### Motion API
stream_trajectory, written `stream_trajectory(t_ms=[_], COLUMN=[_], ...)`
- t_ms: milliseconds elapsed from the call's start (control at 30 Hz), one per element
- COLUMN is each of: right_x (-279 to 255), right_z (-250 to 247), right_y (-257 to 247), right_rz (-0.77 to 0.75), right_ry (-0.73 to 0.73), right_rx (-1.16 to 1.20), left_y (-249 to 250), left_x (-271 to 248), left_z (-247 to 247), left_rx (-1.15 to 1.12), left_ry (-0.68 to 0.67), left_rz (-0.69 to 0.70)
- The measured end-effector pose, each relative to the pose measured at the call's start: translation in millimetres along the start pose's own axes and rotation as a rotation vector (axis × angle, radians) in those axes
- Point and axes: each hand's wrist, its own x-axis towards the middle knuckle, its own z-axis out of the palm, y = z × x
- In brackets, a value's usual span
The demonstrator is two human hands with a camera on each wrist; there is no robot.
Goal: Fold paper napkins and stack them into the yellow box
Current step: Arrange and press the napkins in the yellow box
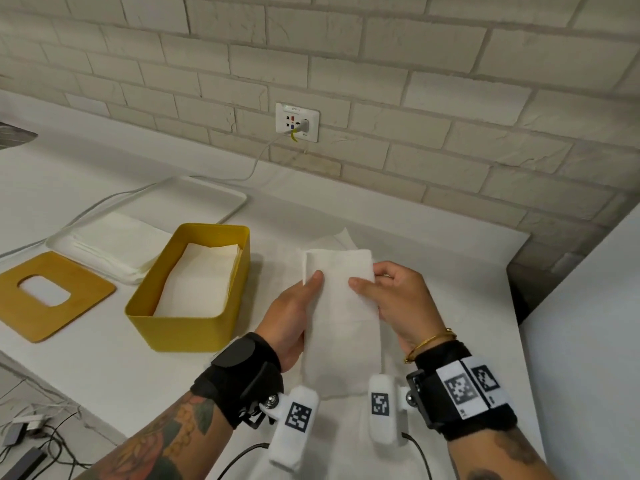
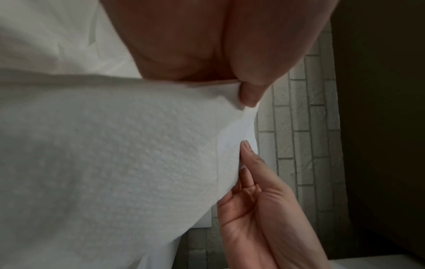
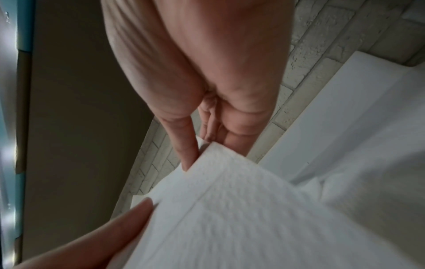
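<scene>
Head view: folded napkin (image 1: 341, 317) is held above the counter, just right of the yellow box (image 1: 194, 289), pinched by left hand (image 1: 294, 313) and right hand (image 1: 391, 299).

Wrist views: both pinches on the edges are confirmed.

Fold judged done; transfer into the box is called for.

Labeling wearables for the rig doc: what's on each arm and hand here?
Left hand: bare; black wrist strap carrying a white camera pod with a black-and-white square marker and a black cable. Tattooed forearm.
Right hand: bare; gold bangle, black strap with white marker tags, a matching white pod and cable.
</scene>
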Motion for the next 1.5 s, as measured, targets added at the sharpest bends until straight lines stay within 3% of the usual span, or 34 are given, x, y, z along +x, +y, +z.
stream_trajectory(t_ms=[267, 333, 467, 533, 733, 833, 1100, 1233, 1333, 1400, 1500], right_x=[-31, -28, -7, 1, 26, 37, 43, 29, 19, 14, 5], right_z=[0, -20, -77, -98, -98, -82, -72, -88, -103, -113, -124], right_y=[40, 37, 33, 38, 60, 69, 41, 8, -5, 5, 43], right_rz=[0.306, 0.303, 0.252, 0.267, 0.341, 0.331, 0.121, 0.014, -0.076, -0.054, 0.132], right_ry=[-0.427, -0.365, 0.119, 0.238, 0.155, 0.144, 0.125, 0.058, 0.091, 0.165, 0.234], right_rx=[-0.172, -0.237, -0.216, -0.259, -0.355, -0.296, -0.263, 0.102, 0.405, 0.476, 0.276], left_y=[32, 37, 31, 24, 9, 6, 6, 7, 5, 4, 1], left_x=[9, 10, 6, 3, -3, -4, -11, -15, -16, -16, -17], left_z=[-21, -27, -30, -26, -20, -21, -27, -30, -30, -29, -28], left_rx=[-0.117, -0.165, -0.148, -0.115, -0.072, -0.060, -0.035, -0.045, -0.062, -0.072, -0.071], left_ry=[0.215, 0.255, 0.251, 0.234, 0.242, 0.241, 0.267, 0.298, 0.309, 0.309, 0.309], left_rz=[0.188, 0.197, 0.171, 0.147, 0.091, 0.067, 0.023, 0.018, 0.005, 0.001, -0.002])
